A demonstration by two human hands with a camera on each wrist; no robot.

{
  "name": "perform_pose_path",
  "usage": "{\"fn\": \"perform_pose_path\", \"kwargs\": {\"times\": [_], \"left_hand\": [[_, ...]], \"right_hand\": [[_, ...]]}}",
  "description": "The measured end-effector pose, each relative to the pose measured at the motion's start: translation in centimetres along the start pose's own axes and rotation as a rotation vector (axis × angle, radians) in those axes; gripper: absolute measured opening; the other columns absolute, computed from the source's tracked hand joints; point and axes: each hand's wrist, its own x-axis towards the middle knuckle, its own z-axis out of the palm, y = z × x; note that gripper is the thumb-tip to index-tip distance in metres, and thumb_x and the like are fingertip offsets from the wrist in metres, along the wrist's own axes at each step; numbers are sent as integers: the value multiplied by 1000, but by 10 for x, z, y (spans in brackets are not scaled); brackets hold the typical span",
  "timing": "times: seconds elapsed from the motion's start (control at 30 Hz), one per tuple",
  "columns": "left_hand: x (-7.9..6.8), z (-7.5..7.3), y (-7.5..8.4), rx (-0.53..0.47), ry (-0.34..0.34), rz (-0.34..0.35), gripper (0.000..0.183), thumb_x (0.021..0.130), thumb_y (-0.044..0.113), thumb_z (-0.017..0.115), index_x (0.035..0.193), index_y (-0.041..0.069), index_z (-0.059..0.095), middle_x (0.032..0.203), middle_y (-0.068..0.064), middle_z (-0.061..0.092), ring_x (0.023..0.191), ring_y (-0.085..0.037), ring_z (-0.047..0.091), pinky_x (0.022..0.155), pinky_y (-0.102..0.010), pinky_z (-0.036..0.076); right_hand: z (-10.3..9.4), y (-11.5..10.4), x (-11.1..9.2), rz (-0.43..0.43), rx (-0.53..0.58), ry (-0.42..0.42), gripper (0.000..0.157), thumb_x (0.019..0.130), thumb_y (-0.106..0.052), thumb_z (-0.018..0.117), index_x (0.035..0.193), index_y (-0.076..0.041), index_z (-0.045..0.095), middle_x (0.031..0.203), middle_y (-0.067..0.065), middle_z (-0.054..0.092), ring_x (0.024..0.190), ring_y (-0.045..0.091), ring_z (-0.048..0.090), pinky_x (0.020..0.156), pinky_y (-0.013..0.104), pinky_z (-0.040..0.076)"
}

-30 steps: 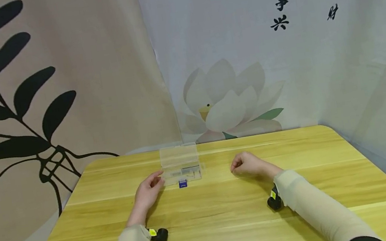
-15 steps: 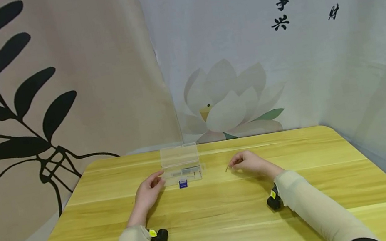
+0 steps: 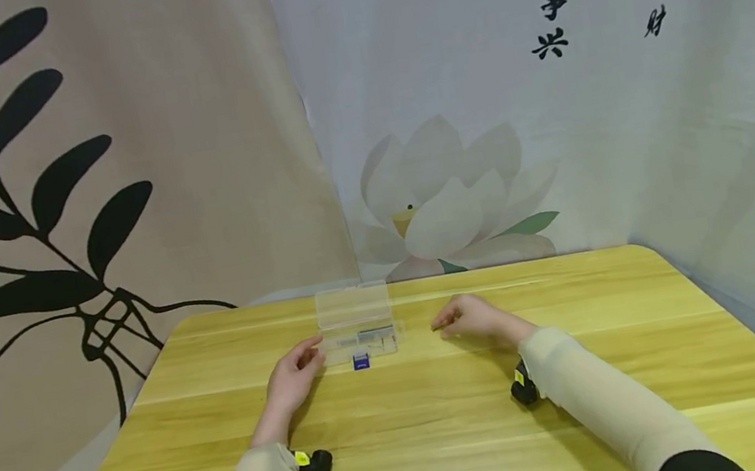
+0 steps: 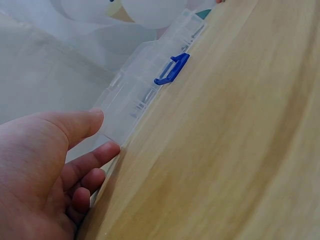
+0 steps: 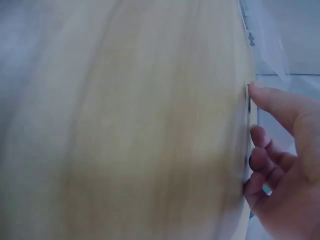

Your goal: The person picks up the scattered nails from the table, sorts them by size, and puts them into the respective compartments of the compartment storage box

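Note:
A clear plastic compartment box with a blue latch stands on the table, its lid raised at the back. My left hand holds the box's left end, thumb and forefinger against it. In the left wrist view the thumb lies over that end, and the other fingers curl loosely below. To the right of the box, my right hand pinches a small, thin dark piece just above the tabletop. The fingertips hide most of it, so its kind cannot be told.
Small dark metal-looking parts lie in the box's right compartments. The wooden table ends just behind the box, where a printed curtain hangs. Each wrist wears a small black camera.
My right hand has moved slightly left toward the box with the small thin piece, which showed beyond the fingertips half a second ago. The left hand and box stay put.

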Motion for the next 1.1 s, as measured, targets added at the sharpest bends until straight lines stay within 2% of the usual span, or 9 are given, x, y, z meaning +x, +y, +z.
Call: {"fn": "perform_pose_path", "kwargs": {"times": [0.23,0.6,0.93,1.1], "left_hand": [[1,2,-1,0,8,5,41,99,25,58,138,14,56,123,-11,60,110,-28,55,93,-48,43],[1,2,-2,-2,6,1,41,99,26,58,138,15,56,124,-11,60,111,-28,54,93,-48,42],[2,3,-3,6,10,4,40,99,25,59,137,15,57,120,-9,62,104,-26,55,89,-45,43],[2,1,-1,8,11,-1,40,99,25,59,137,15,57,120,-11,62,105,-26,55,90,-45,43]], "right_hand": [[5,1,9,-8,-33,31,14,85,-13,76,98,-13,78,96,1,57,88,17,52,78,35,45],[8,0,16,-110,-145,69,4,83,-14,78,86,-12,80,85,-4,61,79,13,51,72,31,43],[9,0,15,-111,-153,67,5,84,-15,77,85,-10,79,88,-3,57,79,15,49,72,33,42],[10,-1,15,-147,-207,55,4,86,-15,75,85,-11,78,91,-2,55,78,15,48,70,32,41]]}}
